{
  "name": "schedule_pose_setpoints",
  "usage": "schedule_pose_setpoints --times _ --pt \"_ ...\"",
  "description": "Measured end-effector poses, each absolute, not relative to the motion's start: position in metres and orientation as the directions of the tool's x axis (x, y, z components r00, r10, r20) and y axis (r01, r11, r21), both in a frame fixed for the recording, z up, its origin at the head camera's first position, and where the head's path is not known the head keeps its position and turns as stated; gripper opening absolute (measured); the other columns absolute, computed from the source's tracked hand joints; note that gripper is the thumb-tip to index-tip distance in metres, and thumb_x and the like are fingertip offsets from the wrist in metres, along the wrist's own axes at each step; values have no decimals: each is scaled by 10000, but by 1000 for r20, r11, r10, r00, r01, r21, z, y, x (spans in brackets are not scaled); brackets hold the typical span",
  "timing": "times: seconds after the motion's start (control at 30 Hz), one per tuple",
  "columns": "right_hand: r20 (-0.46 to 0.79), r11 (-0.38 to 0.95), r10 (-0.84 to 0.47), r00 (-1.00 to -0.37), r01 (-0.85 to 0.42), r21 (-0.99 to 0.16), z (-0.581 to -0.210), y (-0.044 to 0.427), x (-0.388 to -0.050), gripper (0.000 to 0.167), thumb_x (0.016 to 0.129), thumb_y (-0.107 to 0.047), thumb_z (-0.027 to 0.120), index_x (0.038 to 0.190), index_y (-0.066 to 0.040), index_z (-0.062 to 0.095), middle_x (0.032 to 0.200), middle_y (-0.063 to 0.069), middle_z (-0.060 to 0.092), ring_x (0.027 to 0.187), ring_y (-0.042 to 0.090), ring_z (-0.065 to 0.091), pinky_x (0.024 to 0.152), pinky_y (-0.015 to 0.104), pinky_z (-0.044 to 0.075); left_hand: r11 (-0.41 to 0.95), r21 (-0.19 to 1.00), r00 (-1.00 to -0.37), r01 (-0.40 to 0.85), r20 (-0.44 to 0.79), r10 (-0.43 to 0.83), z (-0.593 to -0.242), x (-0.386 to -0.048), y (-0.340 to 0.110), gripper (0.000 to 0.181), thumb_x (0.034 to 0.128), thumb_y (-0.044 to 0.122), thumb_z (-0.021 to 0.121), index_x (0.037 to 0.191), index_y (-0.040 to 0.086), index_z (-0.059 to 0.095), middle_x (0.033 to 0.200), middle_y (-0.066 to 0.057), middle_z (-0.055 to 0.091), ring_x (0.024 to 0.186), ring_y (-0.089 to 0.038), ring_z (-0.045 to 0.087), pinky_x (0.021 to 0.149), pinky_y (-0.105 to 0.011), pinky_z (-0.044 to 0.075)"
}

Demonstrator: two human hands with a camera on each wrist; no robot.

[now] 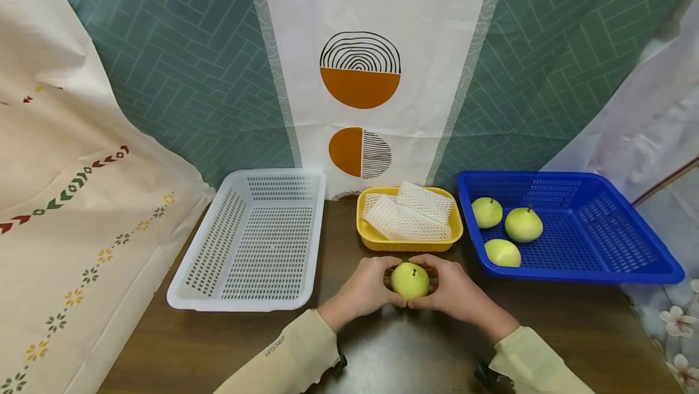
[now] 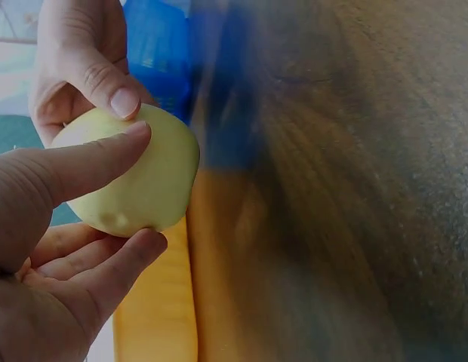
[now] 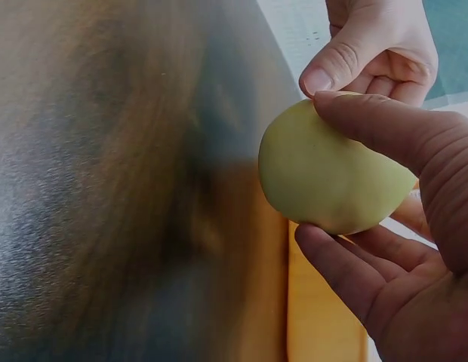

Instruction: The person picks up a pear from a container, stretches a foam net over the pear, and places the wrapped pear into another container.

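Between both hands is a yellow-green pear (image 1: 409, 281), its dark stem showing in the head view. My left hand (image 1: 372, 285) grips it from the left, thumb on the near side and fingers round the other. From the right, my right hand (image 1: 446, 285) holds it the same way, and the two thumbs nearly meet. Both wrist views show the pear (image 2: 147, 177) held just off the brown table. Right behind the hands stands a yellow basket (image 1: 406, 247) with several white foam net sleeves (image 1: 409, 215) in it.
A white perforated basket (image 1: 177, 288) stands on the left of the table (image 1: 393, 357). On the right is a blue basket (image 1: 579, 275) with three pears, one of them (image 1: 524, 224) near its middle. A patterned cloth (image 1: 360, 11) hangs behind.
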State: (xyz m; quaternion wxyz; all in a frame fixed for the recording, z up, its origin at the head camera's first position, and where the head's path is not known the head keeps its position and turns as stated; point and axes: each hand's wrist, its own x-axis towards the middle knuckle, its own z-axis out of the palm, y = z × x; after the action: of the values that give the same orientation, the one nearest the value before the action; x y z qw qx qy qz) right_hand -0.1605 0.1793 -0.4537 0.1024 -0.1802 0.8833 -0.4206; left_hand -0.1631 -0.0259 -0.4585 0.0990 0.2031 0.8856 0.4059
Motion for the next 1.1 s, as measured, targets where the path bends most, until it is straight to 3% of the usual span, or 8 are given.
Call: schedule_pose_setpoints --times 0.5,0.83,1.1 --pt "-50 633 -396 -917 -233 -739 -467 180 -163 779 537 -388 895 1216 -207 559 1148 -67 626 1006 127 607 828 376 524 622 726 -899 293 -11 437 -470 -164 -22 660 568 221 902 1162 147 623 1078 59 661 877 2 583 736 -168 481" --pt "-62 640 -410 -910 -238 -731 -470 181 -167 781 544 -423 884 1226 -227 557 1146 -76 627 1006 114 599 861 396 510 579 778 -905 243 -32 423 -475 -164 -23 679 575 187 898 1187 131 609 1129 21 651 934 -37 614 768 -192 519" --pt "-55 640 -436 -898 -266 -721 -472 180 -170 823 561 -465 863 1268 -177 556 1145 -84 624 986 88 583 854 373 505 516 840 -910 170 -66 408 -479 -164 -27 684 579 142 890 1198 110 600 1142 -20 650 945 -76 643 752 -186 527"
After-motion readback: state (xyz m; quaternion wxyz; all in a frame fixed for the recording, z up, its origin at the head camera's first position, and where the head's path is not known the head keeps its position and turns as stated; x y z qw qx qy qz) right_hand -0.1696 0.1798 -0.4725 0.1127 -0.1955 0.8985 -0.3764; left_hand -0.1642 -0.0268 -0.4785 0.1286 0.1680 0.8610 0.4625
